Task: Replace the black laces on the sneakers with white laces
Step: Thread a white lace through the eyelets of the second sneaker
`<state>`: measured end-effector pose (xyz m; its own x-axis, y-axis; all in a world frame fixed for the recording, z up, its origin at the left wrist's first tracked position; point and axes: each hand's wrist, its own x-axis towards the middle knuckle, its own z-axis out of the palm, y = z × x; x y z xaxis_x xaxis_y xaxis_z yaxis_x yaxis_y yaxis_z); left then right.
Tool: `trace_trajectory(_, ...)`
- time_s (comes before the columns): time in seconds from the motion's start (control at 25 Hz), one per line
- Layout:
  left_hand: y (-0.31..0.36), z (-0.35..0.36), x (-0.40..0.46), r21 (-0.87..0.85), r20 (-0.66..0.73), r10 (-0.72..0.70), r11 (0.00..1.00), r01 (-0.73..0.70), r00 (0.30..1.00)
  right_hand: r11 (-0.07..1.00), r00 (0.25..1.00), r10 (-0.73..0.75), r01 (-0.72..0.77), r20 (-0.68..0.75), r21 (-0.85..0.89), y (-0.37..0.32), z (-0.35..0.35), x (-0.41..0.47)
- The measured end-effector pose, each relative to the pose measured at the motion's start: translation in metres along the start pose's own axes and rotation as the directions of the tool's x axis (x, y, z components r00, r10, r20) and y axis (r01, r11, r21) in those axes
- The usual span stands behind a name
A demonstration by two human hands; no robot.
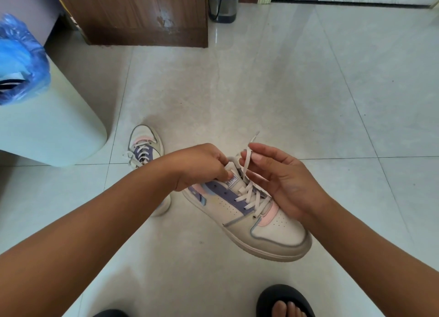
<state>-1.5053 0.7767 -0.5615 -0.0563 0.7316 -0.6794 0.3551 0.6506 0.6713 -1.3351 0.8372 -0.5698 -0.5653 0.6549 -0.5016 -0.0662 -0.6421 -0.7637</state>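
Head view, looking down at a tiled floor (285, 84). The sneaker in hand (249, 217), at about 5 o'clock from frame centre, is held above the floor with its toe pointing toward 5 o'clock. A white lace (251, 198) already crosses most of its eyelets; no black lace is visible. The left hand (202, 167) has its fingers curled on the tongue and collar, steadying the shoe. The right hand (282, 181) supports the far side of the upper from beneath, and its thumb and fingertips pinch one free end of the lace, which rises toward 12 o'clock. The two hands lie close together on either side of the tongue.

The second sneaker (146, 155) stands on the floor at 9 o'clock from the held one, also white-laced; whether it is tied cannot be told, being partly hidden by the left forearm.

Handling, as judged: the lace is flat, soft and limp, so it will fold if pushed; it is best taken just behind its stiff tip for threading. The shoe seems light, its upper yielding; the collar and sole offer the firmest hold.

Periphery: pale bin (47, 126) with blue bag (21, 60) at 10 o'clock; wooden cabinet (133, 13) at 12 o'clock.
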Motion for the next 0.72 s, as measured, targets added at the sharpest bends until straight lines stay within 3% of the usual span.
trace_trajectory(0.16, -0.001, -0.002, 0.0, -0.013, 0.004, 0.021, 1.0, -0.021, 1.0, 0.98, 0.996, -0.08, 0.083, 0.026, -0.179, 0.001, -0.005, -0.001)
trace_trajectory(0.32, 0.0, -0.002, -0.001, 0.002, -0.003, 0.042, 0.999, -0.042, 0.999, 0.962, 0.984, -0.099, 0.133, 0.148, -0.239, 0.0, -0.002, -0.006)
trace_trajectory(0.48, 0.002, -0.001, -0.002, 0.014, -0.007, 0.034, 0.999, -0.033, 0.999, 0.914, 0.969, -0.204, 0.24, 0.142, -0.327, -0.003, -0.001, -0.002)
trace_trajectory(0.6, 0.002, -0.003, -0.002, 0.003, -0.016, 0.04, 0.999, -0.04, 0.999, 0.9, 0.961, -0.162, 0.238, 0.225, -0.366, -0.001, -0.005, -0.002)
trace_trajectory(0.72, 0.003, -0.005, -0.003, -0.028, -0.004, 0.043, 0.999, -0.043, 0.999, 0.816, 0.934, -0.167, 0.31, 0.315, -0.487, 0.001, -0.01, -0.001)
